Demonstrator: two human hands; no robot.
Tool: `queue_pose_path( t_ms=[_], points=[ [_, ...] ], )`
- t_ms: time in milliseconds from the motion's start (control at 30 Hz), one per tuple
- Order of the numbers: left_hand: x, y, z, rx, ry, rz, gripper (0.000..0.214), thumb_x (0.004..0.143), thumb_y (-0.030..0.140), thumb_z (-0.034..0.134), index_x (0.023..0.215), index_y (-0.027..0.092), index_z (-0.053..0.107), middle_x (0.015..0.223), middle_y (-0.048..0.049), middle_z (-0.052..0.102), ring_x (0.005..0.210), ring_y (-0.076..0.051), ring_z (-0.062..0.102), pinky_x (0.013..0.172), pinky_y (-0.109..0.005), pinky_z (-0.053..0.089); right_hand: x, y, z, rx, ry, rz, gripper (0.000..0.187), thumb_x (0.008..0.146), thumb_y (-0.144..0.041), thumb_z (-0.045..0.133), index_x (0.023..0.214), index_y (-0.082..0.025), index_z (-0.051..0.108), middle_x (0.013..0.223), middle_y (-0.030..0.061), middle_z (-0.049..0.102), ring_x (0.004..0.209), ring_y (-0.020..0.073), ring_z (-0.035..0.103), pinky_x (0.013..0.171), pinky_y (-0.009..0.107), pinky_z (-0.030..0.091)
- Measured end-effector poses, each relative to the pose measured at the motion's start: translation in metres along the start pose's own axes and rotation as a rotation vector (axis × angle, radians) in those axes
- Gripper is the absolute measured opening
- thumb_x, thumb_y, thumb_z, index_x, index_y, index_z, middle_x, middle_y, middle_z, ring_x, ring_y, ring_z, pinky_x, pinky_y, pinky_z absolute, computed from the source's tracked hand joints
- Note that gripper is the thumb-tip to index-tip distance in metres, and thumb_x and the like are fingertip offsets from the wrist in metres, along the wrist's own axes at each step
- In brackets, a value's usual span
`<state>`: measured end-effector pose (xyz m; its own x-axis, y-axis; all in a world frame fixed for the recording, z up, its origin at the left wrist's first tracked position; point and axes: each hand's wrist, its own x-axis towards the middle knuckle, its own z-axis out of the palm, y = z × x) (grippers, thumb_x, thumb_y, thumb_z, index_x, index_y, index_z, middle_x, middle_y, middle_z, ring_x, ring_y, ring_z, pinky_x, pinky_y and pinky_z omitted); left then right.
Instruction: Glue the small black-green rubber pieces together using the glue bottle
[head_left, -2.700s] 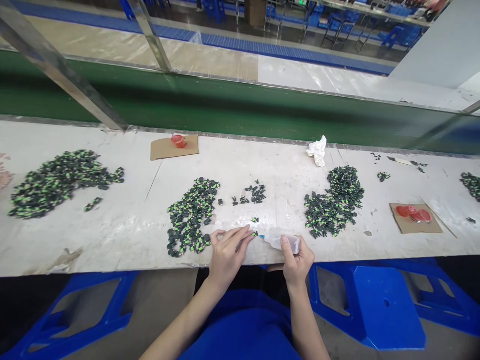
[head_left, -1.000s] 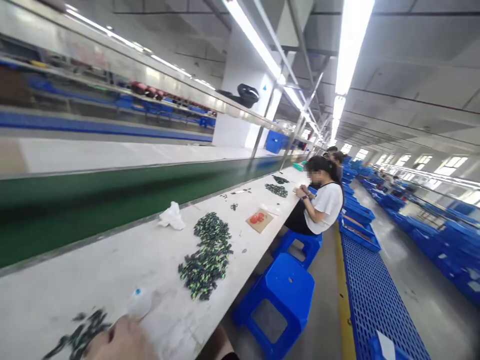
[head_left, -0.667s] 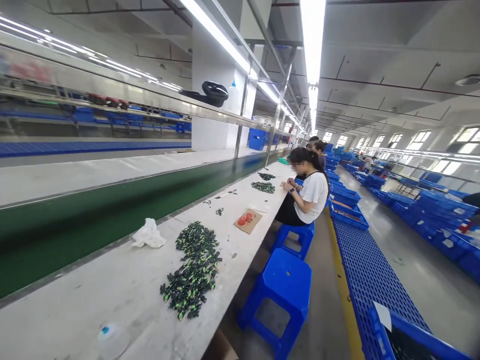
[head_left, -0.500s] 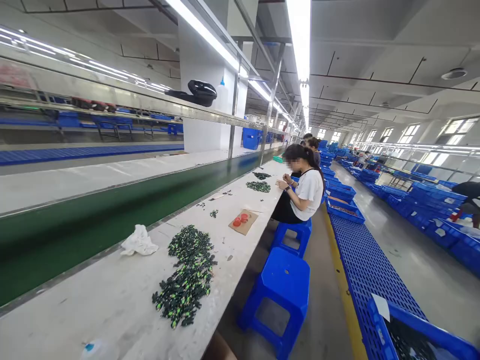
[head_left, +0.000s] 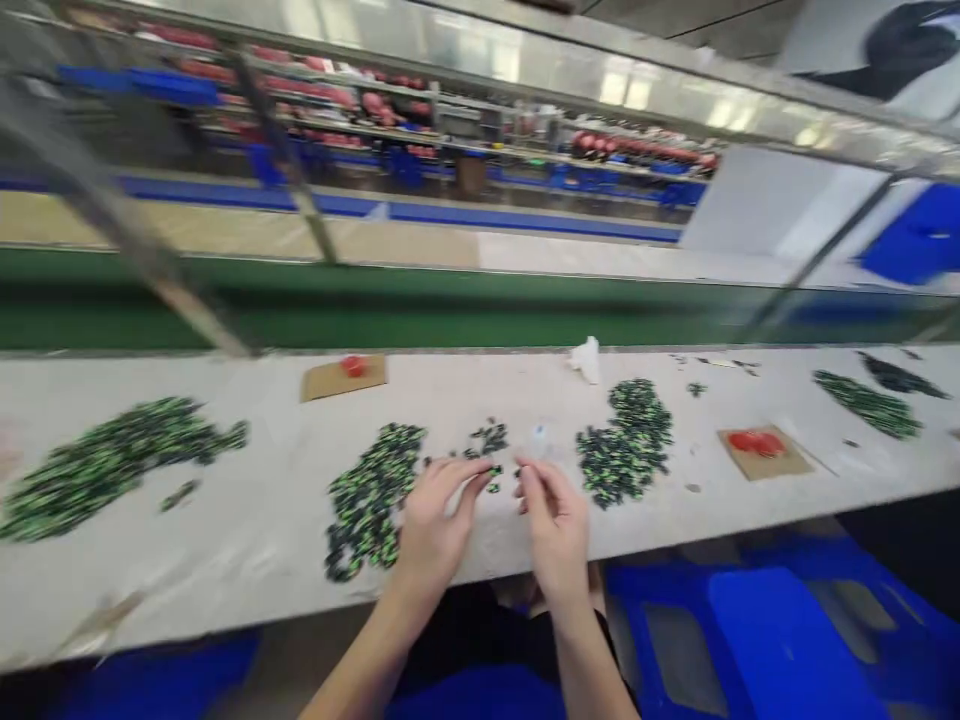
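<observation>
My left hand (head_left: 437, 515) pinches a small black-and-green piece (head_left: 496, 470) between thumb and fingertips, above the white table (head_left: 480, 555). Just across from it, my right hand (head_left: 556, 520) is closed in a pinch; a dark speck shows at its fingertips, too small and blurred to name. The hands are apart. Partly behind my left hand lies a pile of black-and-green pieces (head_left: 373, 490). Another pile of such pieces (head_left: 626, 440) lies to the right of my right hand. Beyond my fingers are a few loose dark pieces (head_left: 487, 437) and a pale bottle with a blue tip (head_left: 538, 436).
Cardboard pieces carry red round items, one at back left (head_left: 315, 386) and one at right (head_left: 739, 462). A crumpled white cloth (head_left: 586, 360) lies near the green belt (head_left: 450, 318). More piles lie farther left (head_left: 112, 465) and right (head_left: 866, 403). A blue stool (head_left: 787, 640) stands below right.
The view has swung left from along the table to facing straight across it. Both my hands have come into view, pinching over the table between two piles.
</observation>
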<state>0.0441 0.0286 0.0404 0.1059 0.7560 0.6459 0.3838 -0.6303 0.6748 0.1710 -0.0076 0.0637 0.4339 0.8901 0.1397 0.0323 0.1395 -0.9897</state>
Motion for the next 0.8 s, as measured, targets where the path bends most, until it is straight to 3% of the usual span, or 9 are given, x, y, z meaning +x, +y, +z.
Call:
queue_pose_path(
  t_ms=[233, 433, 533, 733, 800],
  points=[
    [0.000, 0.015, 0.008, -0.031, -0.001, -0.043, 0.015, 0.088, 0.016, 0.057, 0.095, 0.022, 0.069, 0.090, -0.0032, 0.073, 0.083, -0.016, 0.064, 0.077, -0.030, 0.053, -0.003, 0.007, 0.001, 0.086, -0.075, 0.065, 0.031, 0.083, -0.045, 0.061, 0.091, -0.018, 0.073, 0.093, 0.0077, 0.071, 0.085, 0.0201, 0.067, 0.076, 0.033, 0.058],
    [-0.001, 0.020, 0.011, -0.082, -0.001, -0.078, 0.013, 0.086, 0.018, 0.059, 0.091, 0.021, 0.071, 0.084, -0.0040, 0.073, 0.081, -0.017, 0.064, 0.073, -0.030, 0.054, -0.002, 0.011, -0.001, 0.036, -0.066, 0.021, 0.029, 0.084, -0.042, 0.060, 0.091, -0.018, 0.073, 0.094, 0.0088, 0.072, 0.083, 0.0201, 0.068, 0.075, 0.032, 0.058],
    [0.004, 0.023, 0.011, -0.138, 0.001, -0.132, 0.012, 0.085, 0.019, 0.060, 0.089, 0.021, 0.071, 0.084, -0.0048, 0.073, 0.082, -0.018, 0.065, 0.075, -0.029, 0.054, 0.002, 0.015, -0.003, -0.037, -0.056, -0.095, 0.029, 0.086, -0.041, 0.058, 0.091, -0.017, 0.073, 0.096, 0.0105, 0.072, 0.088, 0.0210, 0.068, 0.076, 0.032, 0.057],
    [0.007, 0.036, 0.016, -0.166, 0.008, -0.365, 0.014, 0.078, 0.023, 0.063, 0.085, 0.019, 0.075, 0.084, -0.0063, 0.075, 0.082, -0.020, 0.067, 0.079, -0.031, 0.053, 0.011, 0.034, -0.010, -0.252, 0.034, -0.485, 0.034, 0.084, -0.049, 0.058, 0.084, -0.018, 0.074, 0.086, 0.0120, 0.074, 0.077, 0.0254, 0.070, 0.067, 0.034, 0.057],
    [0.011, 0.032, 0.020, -0.182, 0.034, -0.438, 0.016, 0.075, 0.025, 0.066, 0.085, 0.019, 0.076, 0.085, -0.0069, 0.075, 0.084, -0.021, 0.068, 0.084, -0.032, 0.052, 0.022, 0.039, -0.007, -0.296, -0.027, -0.493, 0.035, 0.086, -0.049, 0.056, 0.090, -0.019, 0.074, 0.090, 0.0145, 0.073, 0.084, 0.0289, 0.069, 0.066, 0.036, 0.056]
  ],
)
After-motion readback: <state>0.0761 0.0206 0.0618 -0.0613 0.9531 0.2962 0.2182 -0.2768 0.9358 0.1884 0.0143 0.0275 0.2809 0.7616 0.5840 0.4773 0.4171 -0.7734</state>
